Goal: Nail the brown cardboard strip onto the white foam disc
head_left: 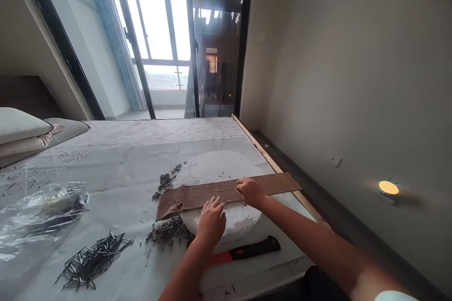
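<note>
A long brown cardboard strip [201,194] with rows of small holes lies across a round white slab [219,167]. My left hand [213,218] rests on the strip's near edge, its fingers stretched out and holding nothing. Farther right, my right hand [250,191] is on the strip with its fingers curled together; what they hold, if anything, is too small to make out. A hammer with a red and black handle [256,249] lies in front of the slab, its head hidden behind my left arm.
Grey crumbs [169,231] lie left of the slab. A pile of nails [93,259] is at the lower left, with a clear plastic bag [45,211] behind it. A wooden edge strip [261,150] borders the right side. Pillows [23,127] are at the far left.
</note>
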Motion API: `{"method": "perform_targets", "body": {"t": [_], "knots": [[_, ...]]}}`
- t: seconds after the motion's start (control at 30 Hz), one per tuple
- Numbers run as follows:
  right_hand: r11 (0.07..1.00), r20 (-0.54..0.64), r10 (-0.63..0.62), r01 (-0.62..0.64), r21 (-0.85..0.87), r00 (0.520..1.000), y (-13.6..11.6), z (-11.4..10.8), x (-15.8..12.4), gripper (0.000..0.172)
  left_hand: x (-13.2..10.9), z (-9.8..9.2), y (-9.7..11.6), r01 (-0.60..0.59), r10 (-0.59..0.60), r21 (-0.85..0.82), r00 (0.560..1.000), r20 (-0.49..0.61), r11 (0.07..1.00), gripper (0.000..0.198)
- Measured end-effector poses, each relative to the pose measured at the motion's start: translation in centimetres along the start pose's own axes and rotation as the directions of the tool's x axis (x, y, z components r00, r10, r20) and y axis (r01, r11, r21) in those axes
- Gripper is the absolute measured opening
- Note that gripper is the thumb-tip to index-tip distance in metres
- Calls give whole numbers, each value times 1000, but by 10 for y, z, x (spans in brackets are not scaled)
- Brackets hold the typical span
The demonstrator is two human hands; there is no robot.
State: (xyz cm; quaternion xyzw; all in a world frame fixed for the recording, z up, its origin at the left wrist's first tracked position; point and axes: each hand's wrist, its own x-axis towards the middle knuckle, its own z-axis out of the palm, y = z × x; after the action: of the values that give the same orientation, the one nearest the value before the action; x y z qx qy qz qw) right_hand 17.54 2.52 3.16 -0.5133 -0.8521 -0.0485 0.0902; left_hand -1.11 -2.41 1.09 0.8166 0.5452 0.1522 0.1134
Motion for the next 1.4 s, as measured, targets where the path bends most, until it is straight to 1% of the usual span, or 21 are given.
{"method": "perform_targets", "body": {"t": [0.07,0.17,0.3,0.53,0.67,0.83,0.97,1.07,1.17,1.23,1.27,1.3,1.33,1.37,1.4], "knots": [[1000,66,-1,3,-31,998,7,9,23,22,7,5,1,4,-5,17,999,40,1000,41],[997,149,-22,32,-66,989,5,26,41,20,13,12,-2,0,-1,16,996,93,1000,43],[993,221,-51,74,-97,974,0,35,49,23,17,15,-10,-13,14,-12,990,142,1000,45],[982,303,-51,104,-160,951,-1,35,61,23,24,13,-17,-7,11,-25,984,180,1000,48],[980,316,-18,80,-183,949,-6,29,65,20,23,14,-18,-15,19,-24,984,175,1000,49],[982,291,49,7,-189,956,-9,17,65,22,23,14,-19,-9,11,-11,984,179,1000,50],[983,301,76,-21,-182,951,-11,17,65,21,23,16,-21,-6,7,-6,985,174,1000,50],[987,303,77,-29,-160,950,-9,14,66,18,20,17,-22,-7,12,-37,987,160,999,49],[993,254,69,-40,-115,965,-5,-3,68,24,18,16,-23,10,5,-99,988,155,995,48],[998,218,36,-23,-62,975,-3,-21,69,31,18,14,-25,50,-26,-198,992,120,979,46],[1000,216,-1,6,-23,976,-4,-30,68,33,19,12,-25,83,-63,-285,995,77,955,44],[999,228,-47,44,20,973,-6,-38,67,32,20,10,-26,121,-119,-407,992,29,905,43],[994,249,-97,83,64,964,-10,-44,65,30,21,8,-26,160,-194,-557,981,-2,815,41],[986,276,-151,124,111,949,-16,-48,62,27,22,6,-25,196,-271,-714,963,9,672,40],[974,305,-206,165,155,930,-24,-50,59,25,23,5,-23,227,-320,-846,945,71,482,40]]}}
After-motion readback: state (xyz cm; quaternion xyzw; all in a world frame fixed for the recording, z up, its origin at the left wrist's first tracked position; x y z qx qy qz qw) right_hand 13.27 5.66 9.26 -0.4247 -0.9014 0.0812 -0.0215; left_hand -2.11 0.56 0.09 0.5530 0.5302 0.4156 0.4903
